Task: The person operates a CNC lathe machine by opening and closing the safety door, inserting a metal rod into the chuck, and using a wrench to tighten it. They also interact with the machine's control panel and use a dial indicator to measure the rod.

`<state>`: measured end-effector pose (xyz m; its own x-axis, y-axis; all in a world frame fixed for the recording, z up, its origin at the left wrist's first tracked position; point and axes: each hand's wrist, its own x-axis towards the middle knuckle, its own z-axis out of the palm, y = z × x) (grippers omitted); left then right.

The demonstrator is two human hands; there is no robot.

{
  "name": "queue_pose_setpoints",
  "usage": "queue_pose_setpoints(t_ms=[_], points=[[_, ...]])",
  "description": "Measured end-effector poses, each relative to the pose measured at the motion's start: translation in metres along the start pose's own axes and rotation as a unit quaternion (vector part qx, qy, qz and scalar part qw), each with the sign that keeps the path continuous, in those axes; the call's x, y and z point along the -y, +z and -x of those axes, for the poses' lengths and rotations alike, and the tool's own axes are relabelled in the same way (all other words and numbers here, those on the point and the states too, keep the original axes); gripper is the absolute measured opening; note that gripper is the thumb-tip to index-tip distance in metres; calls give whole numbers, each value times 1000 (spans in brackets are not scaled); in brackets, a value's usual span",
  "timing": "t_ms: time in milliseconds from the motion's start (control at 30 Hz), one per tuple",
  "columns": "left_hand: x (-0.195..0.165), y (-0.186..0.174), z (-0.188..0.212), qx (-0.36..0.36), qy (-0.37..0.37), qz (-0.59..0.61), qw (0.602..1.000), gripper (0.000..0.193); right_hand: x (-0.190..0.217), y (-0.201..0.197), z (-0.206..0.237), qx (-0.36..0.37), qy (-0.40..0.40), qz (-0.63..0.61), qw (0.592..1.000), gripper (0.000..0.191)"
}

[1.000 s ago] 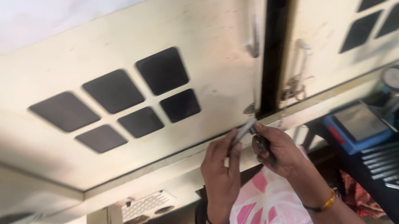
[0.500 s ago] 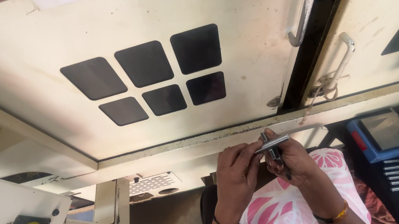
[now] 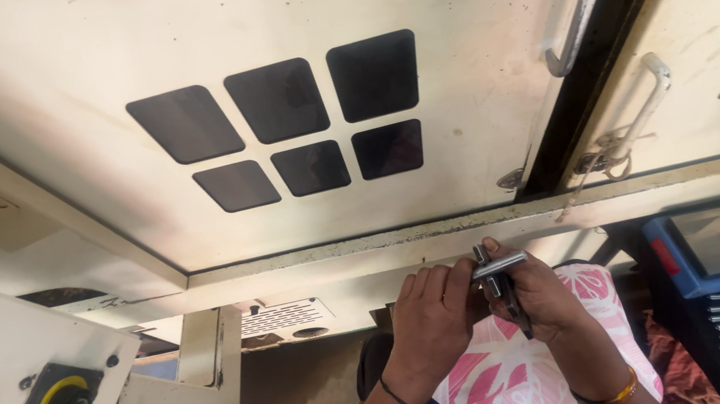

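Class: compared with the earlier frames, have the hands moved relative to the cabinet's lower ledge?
Cannot tell: the camera shifted. Left hand and right hand stay just below the ledge, holding the metal caliper.

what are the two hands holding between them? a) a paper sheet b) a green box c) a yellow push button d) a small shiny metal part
d: the left hand and right hand meet on a small shiny metal part, with a dark tool hanging below it, in front of the cream machine door.
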<state>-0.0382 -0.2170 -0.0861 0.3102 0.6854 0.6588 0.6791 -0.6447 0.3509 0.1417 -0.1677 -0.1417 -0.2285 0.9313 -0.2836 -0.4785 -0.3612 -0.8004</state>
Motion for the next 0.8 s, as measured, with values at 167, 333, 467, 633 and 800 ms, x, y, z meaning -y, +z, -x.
queue_pose_setpoints(t_ms=[167, 333, 467, 633, 800], points=[[1, -12, 8, 10, -73, 110, 991, 32, -6, 0, 0, 50, -24, 47, 997, 41], [4, -13, 10, 55, -132, 170, 975, 62, -12, 1, -2, 47, 8, 88, 995, 38], [5, -13, 11, 69, -154, 196, 966, 66, -12, 2, 0, 87, -18, 111, 990, 41], [7, -7, 17, 86, -220, 259, 937, 50, -13, 3, 3, 108, -24, 111, 988, 38], [7, 8, 24, 28, -234, 344, 909, 44, -14, 2, -2, 43, 3, 159, 986, 43]])
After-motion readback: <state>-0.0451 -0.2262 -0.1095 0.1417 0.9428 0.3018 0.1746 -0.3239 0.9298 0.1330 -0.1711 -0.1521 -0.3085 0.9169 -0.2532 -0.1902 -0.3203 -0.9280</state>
